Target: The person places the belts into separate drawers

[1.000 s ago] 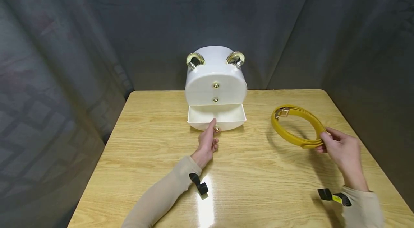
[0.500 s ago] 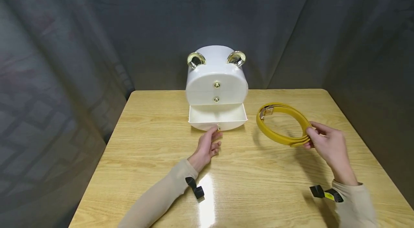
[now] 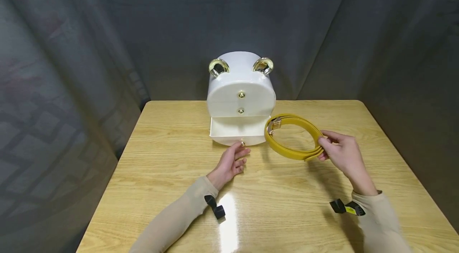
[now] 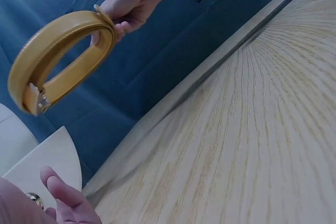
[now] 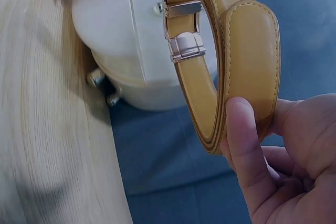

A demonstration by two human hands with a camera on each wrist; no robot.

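Note:
My right hand [image 3: 342, 153] pinches a coiled yellow belt [image 3: 292, 156] by its side, thumb on the outer strap. The coil hangs above the table, and its metal buckle [image 5: 187, 45] shows on the inside. At the back stands a white rounded drawer box [image 3: 241, 81] with two gold ear-shaped rings. Its bottom drawer [image 3: 229, 127] is pulled out with nothing in it. My left hand [image 3: 229, 163] is at the drawer front, thumb tip right at the gold knob [image 3: 243, 144], fingers loosely spread below. The belt's left edge overlaps the drawer's right corner in the head view.
The box stands on a wooden table [image 3: 161, 157] near its back edge. Dark curtains [image 3: 172, 34] hang behind and at both sides. Two more gold knobs [image 3: 242, 95] sit on the shut upper front of the box.
My right hand has carried the belt leftward, from the right of the table to the drawer's right corner. My left thumb has come down from the drawer's rim to the knob.

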